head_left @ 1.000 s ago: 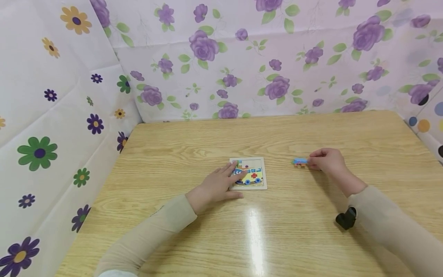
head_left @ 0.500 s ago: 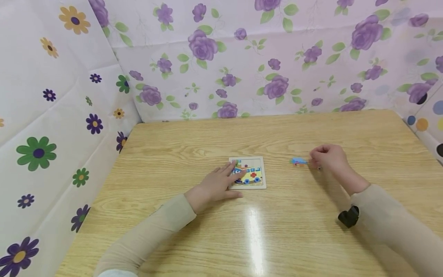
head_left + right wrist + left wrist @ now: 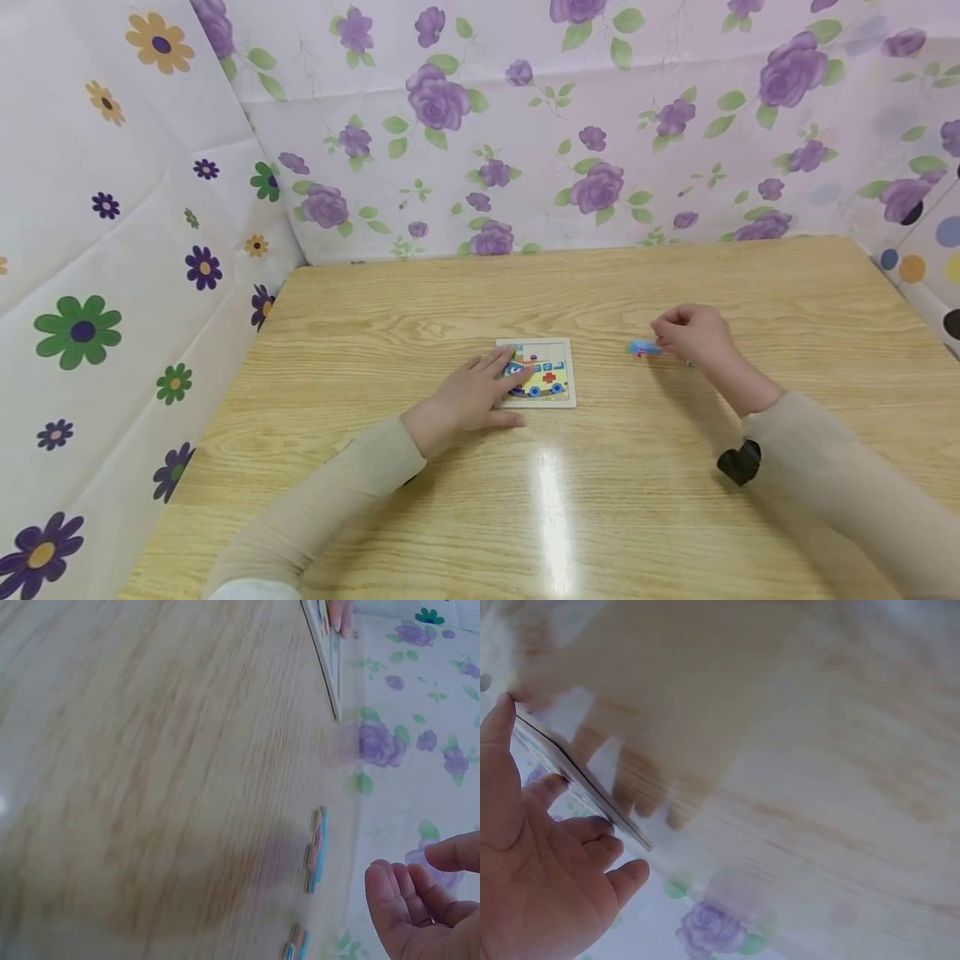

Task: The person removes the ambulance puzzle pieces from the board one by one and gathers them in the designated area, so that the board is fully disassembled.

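Observation:
A small framed jigsaw puzzle (image 3: 555, 400) with an ambulance picture lies flat on the table; its upper right part is bare. My left hand (image 3: 476, 392) rests on its left side with spread fingers. In the left wrist view, the puzzle's edge (image 3: 592, 780) shows beside the left hand (image 3: 547, 862). My right hand (image 3: 693, 337) hovers over a blue puzzle piece (image 3: 642, 347), partly hidden by its fingertips. In the right wrist view, the right hand (image 3: 427, 907) has loosely bent fingers, thumb apart, nothing visible between them. Two groups of pieces, one a blue-edged piece (image 3: 317, 851), lie below it.
The wood-grain table (image 3: 420, 333) meets a flowered cloth wall (image 3: 450, 183) at the back and another cloth wall (image 3: 135, 250) at the left. A black strap (image 3: 740, 462) hangs at the right sleeve.
My right hand has risen off the pieces and shifted left over the blue one. A second small piece now shows under it. The left hand stays on the puzzle.

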The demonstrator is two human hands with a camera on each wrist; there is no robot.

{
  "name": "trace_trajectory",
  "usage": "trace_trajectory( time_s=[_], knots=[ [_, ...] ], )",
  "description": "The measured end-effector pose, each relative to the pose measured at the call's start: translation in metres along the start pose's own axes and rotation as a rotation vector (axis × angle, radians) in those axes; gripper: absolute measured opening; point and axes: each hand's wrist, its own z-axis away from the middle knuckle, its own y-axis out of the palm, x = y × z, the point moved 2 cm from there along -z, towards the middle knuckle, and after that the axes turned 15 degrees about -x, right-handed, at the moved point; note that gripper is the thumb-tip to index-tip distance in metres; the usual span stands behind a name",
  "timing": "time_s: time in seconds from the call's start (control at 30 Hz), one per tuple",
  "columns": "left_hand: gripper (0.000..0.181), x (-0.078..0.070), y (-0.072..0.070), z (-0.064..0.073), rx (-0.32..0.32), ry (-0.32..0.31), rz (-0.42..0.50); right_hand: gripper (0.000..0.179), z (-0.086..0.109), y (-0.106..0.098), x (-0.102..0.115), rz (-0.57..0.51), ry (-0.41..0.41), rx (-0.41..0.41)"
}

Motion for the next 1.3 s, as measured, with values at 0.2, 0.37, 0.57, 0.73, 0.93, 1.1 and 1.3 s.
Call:
trace_trajectory(
  time_s=[0.2, 0.37, 0.57, 0.73, 0.93, 1.1, 1.3],
  knots=[
    [0.079, -0.002, -0.004, 0.0, 0.005, 0.012, 0.003, 0.031, 0.001, 0.017, 0.009, 0.048, -0.111, -0.018],
    [0.079, -0.005, -0.004, 0.002, 0.002, 0.038, 0.02, 0.03, 0.002, 0.031, 0.02, 0.048, -0.129, -0.014],
    [0.079, -0.012, -0.006, 0.006, 0.027, 0.046, 0.063, 0.027, 0.002, 0.051, 0.031, 0.049, -0.157, -0.007],
    [0.081, -0.015, -0.005, 0.01, 0.04, 0.045, 0.048, 0.025, 0.004, 0.074, 0.042, 0.04, -0.169, 0.024],
    [0.085, -0.017, -0.001, 0.015, 0.066, 0.053, 0.038, 0.025, 0.008, 0.096, 0.052, 0.031, -0.18, 0.057],
    [0.084, -0.018, 0.002, 0.016, 0.052, 0.068, 0.021, 0.026, 0.011, 0.107, 0.058, -0.016, -0.158, 0.092],
    [0.082, -0.018, 0.0, 0.017, 0.038, 0.067, 0.02, 0.029, 0.013, 0.119, 0.064, -0.113, -0.042, 0.171]
  ],
)
